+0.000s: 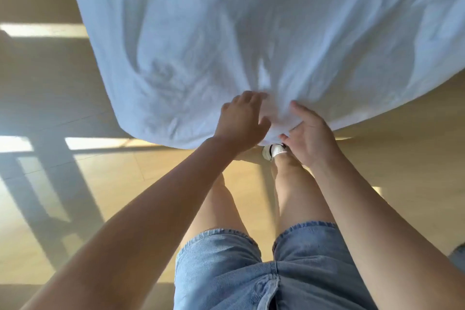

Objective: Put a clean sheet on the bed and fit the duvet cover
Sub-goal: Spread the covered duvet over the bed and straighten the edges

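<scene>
**1. Position of the work.** The white cloth (251, 33) fills the upper part of the view. It spreads away from my hands toward 12 o'clock, fanning out between 10 and 2 o'clock. I cannot tell whether it is the sheet or the duvet cover, and whatever lies beneath it is hidden. Its near edge curves above the wooden floor (113, 184). The lowest part of that edge is gathered into a bunch directly ahead of me.

**2. Hand state.** My left hand (241, 121) grasps the bunch from its 9 o'clock side, with the fingers curled over the top of the fabric. My right hand (312, 138) grasps the same bunch from its 3 o'clock side, thumb on top and fingertips pinching the hem underneath. The two hands are just beside each other, with only the gathered fold between them. Neither is clearly nearer to the cloth.

**3. Governing relation.** The long axis of the cloth runs from 6 to 12 o'clock, away from my body, and creases radiate from the grip. In my judgement, the coming move acts along that axis, as either a throw or a pull. Hands set this close control only the middle of the edge. The far portions at 10 and 2 o'clock may therefore settle unevenly.
</scene>
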Demonstrator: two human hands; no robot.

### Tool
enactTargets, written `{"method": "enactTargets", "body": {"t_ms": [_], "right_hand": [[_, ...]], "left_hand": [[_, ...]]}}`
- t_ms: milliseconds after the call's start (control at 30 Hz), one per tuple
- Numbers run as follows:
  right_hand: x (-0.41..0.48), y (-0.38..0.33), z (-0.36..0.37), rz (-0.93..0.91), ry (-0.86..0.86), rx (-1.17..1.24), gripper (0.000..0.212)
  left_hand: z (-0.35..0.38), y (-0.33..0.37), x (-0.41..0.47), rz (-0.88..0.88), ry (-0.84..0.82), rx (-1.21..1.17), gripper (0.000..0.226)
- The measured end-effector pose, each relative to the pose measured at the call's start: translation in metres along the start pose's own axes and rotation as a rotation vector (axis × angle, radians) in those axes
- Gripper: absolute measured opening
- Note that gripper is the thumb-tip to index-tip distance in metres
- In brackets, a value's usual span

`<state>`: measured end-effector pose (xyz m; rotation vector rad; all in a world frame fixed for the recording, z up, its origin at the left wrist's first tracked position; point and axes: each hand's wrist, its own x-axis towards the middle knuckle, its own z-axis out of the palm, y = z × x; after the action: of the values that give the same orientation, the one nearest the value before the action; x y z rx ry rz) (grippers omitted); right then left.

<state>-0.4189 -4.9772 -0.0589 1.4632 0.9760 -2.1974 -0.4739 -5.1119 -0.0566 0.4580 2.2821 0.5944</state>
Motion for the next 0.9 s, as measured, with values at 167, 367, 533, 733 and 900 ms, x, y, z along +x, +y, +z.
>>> {"method": "enactTargets", "body": {"t_ms": [167, 367, 533, 733, 900], "right_hand": [[-0.005, -0.127, -0.078, -0.213, -0.242, 0.339, 0.036], [-0.042, -0.103, -0.149, 0.004, -0.196, -0.022, 0.032], [-0.066, -0.091, -0.184, 0.034, -0.059, -0.379, 0.047], [-0.065, -0.128, -0.169, -0.046, -0.23, -0.175, 0.02], [-0.042, -0.23, -0.194, -0.249, -0.179, 0.831, 0.023]], "left_hand": [[0.004, 0.125, 0.08, -0.107, 0.069, -0.312, 0.055], [0.02, 0.258, 0.174, -0.239, -0.214, -0.126, 0.061], [0.065, 0.327, 0.172, -0.189, -0.319, -0.182, 0.087], [0.057, 0.349, 0.18, -0.04, -0.28, 0.109, 0.02], [0.001, 0.353, 0.175, 0.161, -0.477, 0.028, 0.02]]}}
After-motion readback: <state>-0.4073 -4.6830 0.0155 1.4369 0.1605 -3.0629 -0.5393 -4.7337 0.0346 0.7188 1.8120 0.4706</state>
